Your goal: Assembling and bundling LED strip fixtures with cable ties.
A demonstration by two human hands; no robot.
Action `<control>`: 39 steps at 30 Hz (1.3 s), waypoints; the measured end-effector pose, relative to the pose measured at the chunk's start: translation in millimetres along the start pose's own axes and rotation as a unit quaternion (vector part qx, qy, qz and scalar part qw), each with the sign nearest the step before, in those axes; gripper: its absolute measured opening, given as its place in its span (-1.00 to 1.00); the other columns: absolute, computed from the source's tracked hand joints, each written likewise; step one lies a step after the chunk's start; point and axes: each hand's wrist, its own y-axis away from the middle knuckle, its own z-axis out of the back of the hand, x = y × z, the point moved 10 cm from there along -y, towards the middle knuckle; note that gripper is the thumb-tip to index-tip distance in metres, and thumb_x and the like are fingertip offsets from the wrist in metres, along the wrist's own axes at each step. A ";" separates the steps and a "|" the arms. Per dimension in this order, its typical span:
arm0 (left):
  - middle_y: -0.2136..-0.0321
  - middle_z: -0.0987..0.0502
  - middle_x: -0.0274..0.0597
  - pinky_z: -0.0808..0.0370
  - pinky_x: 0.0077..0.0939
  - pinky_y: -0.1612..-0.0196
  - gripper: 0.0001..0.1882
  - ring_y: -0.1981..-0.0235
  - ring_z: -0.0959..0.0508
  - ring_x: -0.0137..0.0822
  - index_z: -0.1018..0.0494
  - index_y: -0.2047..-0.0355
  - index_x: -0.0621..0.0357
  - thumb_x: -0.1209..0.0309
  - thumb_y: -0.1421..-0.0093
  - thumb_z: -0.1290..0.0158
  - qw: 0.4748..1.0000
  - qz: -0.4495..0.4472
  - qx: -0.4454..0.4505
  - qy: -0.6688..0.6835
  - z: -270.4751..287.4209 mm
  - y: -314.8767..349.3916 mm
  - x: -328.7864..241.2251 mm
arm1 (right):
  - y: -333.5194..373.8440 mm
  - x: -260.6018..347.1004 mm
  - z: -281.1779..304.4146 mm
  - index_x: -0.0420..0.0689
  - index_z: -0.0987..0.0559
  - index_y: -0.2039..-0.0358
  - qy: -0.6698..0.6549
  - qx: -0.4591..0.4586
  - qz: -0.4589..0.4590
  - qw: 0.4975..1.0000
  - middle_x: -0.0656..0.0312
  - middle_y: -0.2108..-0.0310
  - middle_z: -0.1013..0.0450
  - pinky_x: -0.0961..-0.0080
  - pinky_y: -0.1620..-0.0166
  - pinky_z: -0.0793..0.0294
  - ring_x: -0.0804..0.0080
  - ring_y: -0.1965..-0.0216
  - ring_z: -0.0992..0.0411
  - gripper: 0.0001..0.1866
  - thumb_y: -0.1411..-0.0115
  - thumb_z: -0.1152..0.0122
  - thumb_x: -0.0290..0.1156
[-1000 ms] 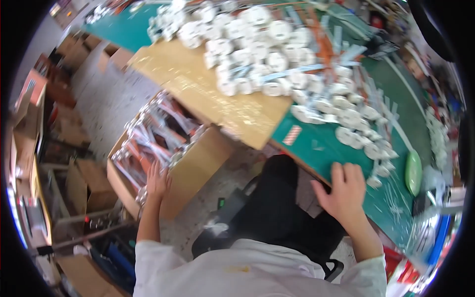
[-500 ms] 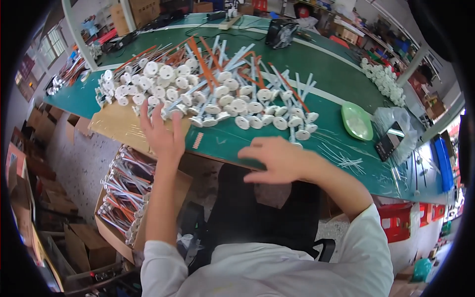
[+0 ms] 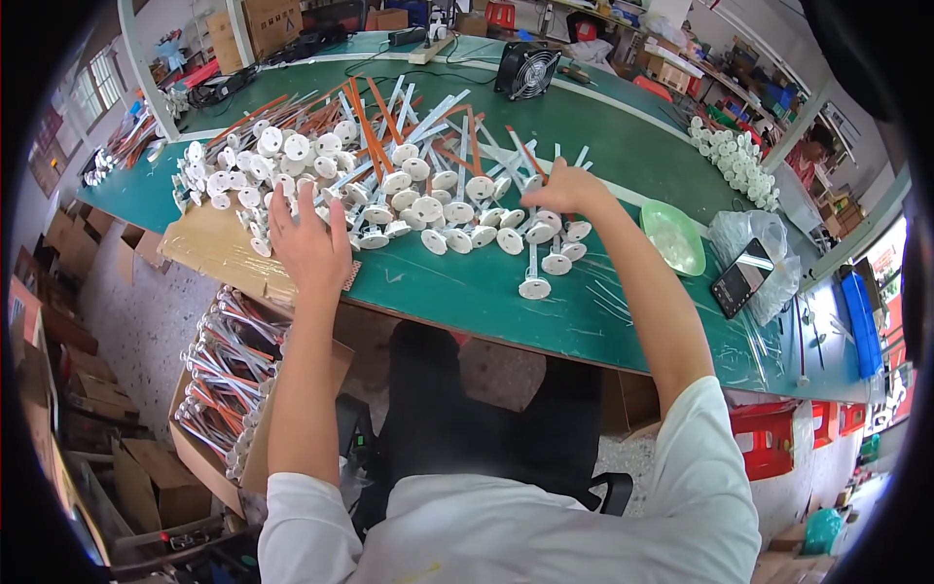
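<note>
A heap of white round-headed parts (image 3: 426, 208) with grey and orange strip-like stems lies across the green table. My left hand (image 3: 309, 241) is open at the heap's near left side, its fingers spread beside the white heads and over a cardboard sheet (image 3: 209, 243). At the heap's right end, my right hand (image 3: 574, 191) reaches over several parts. Its thumb and forefinger are apart around the stems; its other fingers are partly hidden, and no firm grip shows. One part (image 3: 534, 288) lies nearer me, its white head toward the table's front edge.
A carton (image 3: 199, 428) of similar parts stands below the table at left. Right of the heap are a green dish (image 3: 671, 238), a phone (image 3: 743, 277), a clear plastic bag (image 3: 749, 234) and thin loose strips. A black fan (image 3: 526, 71) stands farther back.
My right hand has moved from the near table edge, away from me, to the heap's right end. My left hand stays by the heap with fingers spread. The whole view has shifted slightly.
</note>
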 end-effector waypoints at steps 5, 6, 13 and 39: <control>-0.16 -0.25 0.25 -0.22 0.06 -0.15 -0.55 -0.16 -0.26 0.20 -0.40 -0.04 0.20 0.17 -0.25 0.00 1.000 0.007 0.016 -0.006 -5.1 -0.8 0.5 | -12.4 -27.2 0.4 -0.39 -0.58 0.51 -0.078 -0.001 0.001 0.997 0.01 0.53 -0.52 0.39 0.50 -0.50 0.31 0.57 -0.50 -0.59 0.23 -0.42 -0.26; -0.16 -0.25 0.25 -0.22 0.06 -0.15 -0.55 -0.16 -0.26 0.20 -0.40 -0.04 0.20 0.17 -0.25 0.00 1.000 0.007 0.015 -0.004 -5.5 -0.4 0.8 | -12.2 -31.2 0.0 -0.39 -0.58 0.51 -0.077 -0.002 0.000 0.997 0.01 0.53 -0.52 0.39 0.50 -0.50 0.31 0.57 -0.50 -0.59 0.23 -0.42 -0.26; -0.15 -0.29 0.20 -0.22 0.05 -0.14 -0.57 -0.15 -0.28 0.18 -0.41 -0.03 0.15 0.17 -0.24 -0.01 1.000 0.017 0.024 -0.009 -9.7 2.2 4.0 | 3.1 -62.3 -5.8 -0.32 -0.30 -0.13 -0.366 -0.052 -0.050 0.928 0.05 0.37 -0.48 0.45 0.50 -0.43 0.40 0.50 -0.46 -0.23 0.17 -0.30 -0.51; -0.11 -0.32 0.21 -0.27 0.00 -0.09 -0.70 -0.07 -0.36 0.16 -0.47 0.20 0.17 0.25 -0.13 -0.09 1.000 0.013 0.013 -0.006 -8.4 1.8 7.2 | 30.3 -71.3 64.9 -0.24 -0.65 0.36 0.024 -0.122 -0.071 0.990 -0.12 0.39 -0.57 0.25 0.05 -0.51 -0.01 0.19 -0.56 -0.64 0.16 -0.17 -0.30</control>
